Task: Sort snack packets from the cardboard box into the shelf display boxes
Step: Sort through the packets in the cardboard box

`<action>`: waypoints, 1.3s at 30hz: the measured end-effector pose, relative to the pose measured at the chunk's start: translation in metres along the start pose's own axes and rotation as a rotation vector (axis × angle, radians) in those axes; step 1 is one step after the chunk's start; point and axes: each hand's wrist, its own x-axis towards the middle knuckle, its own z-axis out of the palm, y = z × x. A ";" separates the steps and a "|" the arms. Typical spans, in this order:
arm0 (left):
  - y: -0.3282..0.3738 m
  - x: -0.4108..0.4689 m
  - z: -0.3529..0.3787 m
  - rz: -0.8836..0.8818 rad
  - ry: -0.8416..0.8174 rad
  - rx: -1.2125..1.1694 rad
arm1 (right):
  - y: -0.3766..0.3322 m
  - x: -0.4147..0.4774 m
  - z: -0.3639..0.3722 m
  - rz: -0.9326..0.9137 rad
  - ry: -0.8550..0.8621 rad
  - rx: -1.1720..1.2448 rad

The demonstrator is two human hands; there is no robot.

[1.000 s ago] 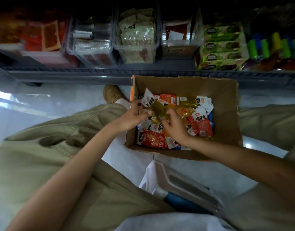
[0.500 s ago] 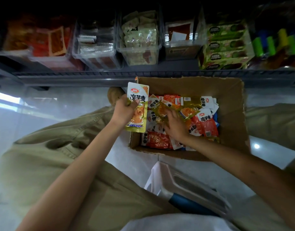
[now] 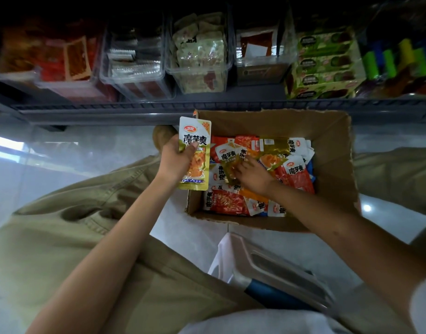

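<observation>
I saw the flat, glossy gold-and-white packet (image 3: 198,162) upright in the left hand's (image 3: 173,162) pinching grip, beside the torn brown cardboard box (image 3: 332,141). The right hand (image 3: 251,174) lay on crinkly foil packets (image 3: 296,174) inside, its grip unclear. Clear plastic display boxes (image 3: 200,75) stood on the shelf.

Glossy foil packets (image 3: 289,173) fill a matt cardboard box (image 3: 332,145) on polished tile floor (image 3: 62,160)

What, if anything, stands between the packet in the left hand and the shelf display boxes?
Nothing visible. The left hand grips the yellow-green packet upright over the left edge of the cardboard box, and only open air lies between it and the clear display boxes on the shelf. Which box it belongs in cannot be told.
</observation>
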 end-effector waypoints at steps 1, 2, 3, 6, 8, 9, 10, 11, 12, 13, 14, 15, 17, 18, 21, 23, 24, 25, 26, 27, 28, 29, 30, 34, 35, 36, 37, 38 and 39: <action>0.000 -0.001 0.000 0.007 0.000 0.006 | 0.002 -0.004 -0.002 -0.014 0.036 0.005; 0.000 -0.001 0.000 0.013 -0.001 0.010 | 0.005 -0.008 -0.005 -0.018 0.079 0.016; 0.000 -0.001 0.000 0.013 -0.004 0.008 | 0.009 -0.013 -0.009 -0.013 0.130 0.054; -0.001 0.000 0.000 -0.051 -0.010 -0.010 | 0.021 -0.026 -0.025 0.102 0.274 0.321; -0.004 0.002 0.002 -0.145 -0.023 -0.009 | 0.032 -0.036 -0.045 0.284 0.343 0.553; -0.005 0.003 0.004 -0.184 -0.032 0.000 | 0.036 -0.042 -0.057 0.395 0.369 0.671; -0.004 0.002 0.007 -0.208 -0.046 0.023 | 0.039 -0.048 -0.066 0.504 0.408 0.791; -0.003 0.000 0.010 -0.213 -0.069 0.047 | 0.042 -0.054 -0.074 0.605 0.462 0.914; -0.001 -0.001 0.014 -0.205 -0.098 0.062 | 0.043 -0.060 -0.084 0.686 0.523 1.027; -0.002 -0.001 0.018 -0.189 -0.134 0.065 | 0.044 -0.068 -0.095 0.728 0.587 1.110; 0.000 -0.003 0.023 -0.171 -0.166 0.061 | 0.043 -0.076 -0.106 0.726 0.647 1.160; 0.003 -0.007 0.027 -0.157 -0.196 0.054 | 0.041 -0.084 -0.117 0.684 0.696 1.189; 0.010 -0.012 0.038 -0.146 -0.244 0.018 | 0.037 -0.101 -0.144 0.489 0.768 1.152; 0.017 -0.014 0.044 -0.132 -0.260 -0.010 | 0.035 -0.106 -0.156 0.374 0.773 1.103; 0.048 -0.021 0.058 -0.051 -0.275 -0.086 | 0.030 -0.115 -0.172 0.084 0.695 0.886; 0.073 -0.023 0.058 -0.006 -0.232 -0.143 | 0.032 -0.115 -0.175 0.025 0.663 0.782; 0.085 -0.026 0.057 0.021 -0.223 -0.186 | 0.034 -0.116 -0.179 0.031 0.659 0.775; 0.096 -0.029 0.057 0.050 -0.219 -0.233 | 0.038 -0.116 -0.185 0.044 0.659 0.770; 0.104 -0.033 0.057 0.082 -0.211 -0.279 | 0.042 -0.116 -0.192 0.059 0.663 0.753; 0.111 -0.036 0.058 0.114 -0.197 -0.316 | 0.048 -0.116 -0.198 0.078 0.671 0.737; 0.117 -0.041 0.060 0.148 -0.179 -0.343 | 0.054 -0.116 -0.205 0.097 0.684 0.729; 0.122 -0.046 0.062 0.183 -0.164 -0.361 | 0.061 -0.116 -0.212 0.111 0.700 0.725; 0.127 -0.051 0.065 0.213 -0.156 -0.375 | 0.068 -0.116 -0.220 0.114 0.712 0.721; 0.146 -0.067 0.073 0.443 -0.138 -0.324 | 0.087 -0.121 -0.250 0.092 0.731 0.656; 0.152 -0.068 0.075 0.506 -0.120 -0.312 | 0.090 -0.123 -0.259 0.127 0.749 0.685; 0.161 -0.070 0.076 0.563 -0.103 -0.315 | 0.092 -0.126 -0.270 0.167 0.777 0.755; 0.170 -0.071 0.077 0.614 -0.087 -0.320 | 0.095 -0.129 -0.282 0.197 0.824 0.847; 0.180 -0.073 0.078 0.660 -0.070 -0.330 | 0.099 -0.132 -0.294 0.222 0.898 0.925; 0.190 -0.075 0.078 0.702 -0.044 -0.347 | 0.106 -0.133 -0.304 0.259 0.989 0.980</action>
